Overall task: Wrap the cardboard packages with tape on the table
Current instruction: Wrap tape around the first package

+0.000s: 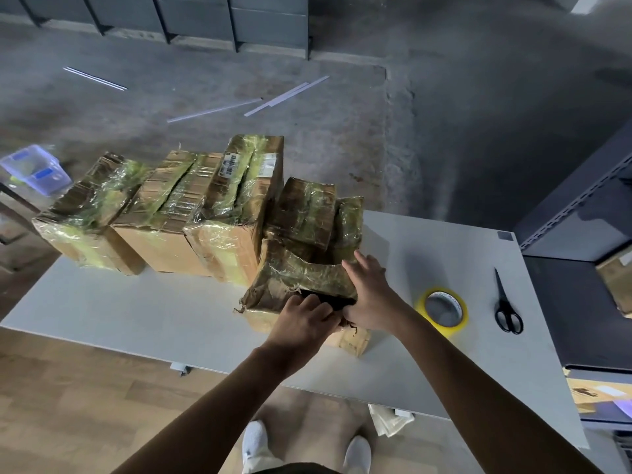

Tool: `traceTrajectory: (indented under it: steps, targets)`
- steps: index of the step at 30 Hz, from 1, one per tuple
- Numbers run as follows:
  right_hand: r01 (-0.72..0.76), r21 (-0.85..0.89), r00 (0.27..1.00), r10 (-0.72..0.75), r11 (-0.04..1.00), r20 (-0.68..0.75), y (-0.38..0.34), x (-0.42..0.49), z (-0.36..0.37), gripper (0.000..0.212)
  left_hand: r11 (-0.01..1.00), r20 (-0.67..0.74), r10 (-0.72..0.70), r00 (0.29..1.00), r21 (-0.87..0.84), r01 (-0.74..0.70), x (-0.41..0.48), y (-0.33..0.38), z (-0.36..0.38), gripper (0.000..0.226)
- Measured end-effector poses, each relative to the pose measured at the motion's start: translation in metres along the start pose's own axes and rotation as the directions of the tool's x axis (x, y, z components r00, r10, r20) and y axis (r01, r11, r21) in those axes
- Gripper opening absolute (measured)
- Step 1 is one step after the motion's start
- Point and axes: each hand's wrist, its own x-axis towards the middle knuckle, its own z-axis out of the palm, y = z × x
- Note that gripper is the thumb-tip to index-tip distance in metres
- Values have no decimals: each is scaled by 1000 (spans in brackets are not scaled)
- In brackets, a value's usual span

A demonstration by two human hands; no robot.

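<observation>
On the torn package (294,273), left hand (304,318) grips, right hand (371,295) presses flat.

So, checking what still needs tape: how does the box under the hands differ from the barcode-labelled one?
The near box is open, its flaps torn; the barcode box is closed. The near box is darker and crumpled; the barcode box stands taller and squarer. Both carry glossy tape.

One wide-angle camera sits on the person's head, facing forward and steeply down along both forearms (219,398). The left hand (302,318) and right hand (371,295) meet on a cardboard package (297,278) mid-frame, at the end of outstretched arms. Floor (342,148) stretches beyond the hands; the person's feet (254,443) show nearer, at the bottom edge.
</observation>
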Motion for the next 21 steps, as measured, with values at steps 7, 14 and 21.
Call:
traceTrajectory:
  steps: [7, 14, 21]
  targets:
    - [60, -67, 998, -59, 996, 21, 7, 0, 0, 86, 999, 31, -49, 998, -9, 49, 14, 2, 0, 27]
    - [165, 264, 951, -83, 950, -299, 38, -16, -11, 55, 972, 296, -177, 939, -100, 215, 31, 20, -18, 60]
    - [36, 289, 878, 107, 957, -466, 89, -23, 1, 36, 963, 137, -119, 983, -224, 148, 77, 69, -28, 26]
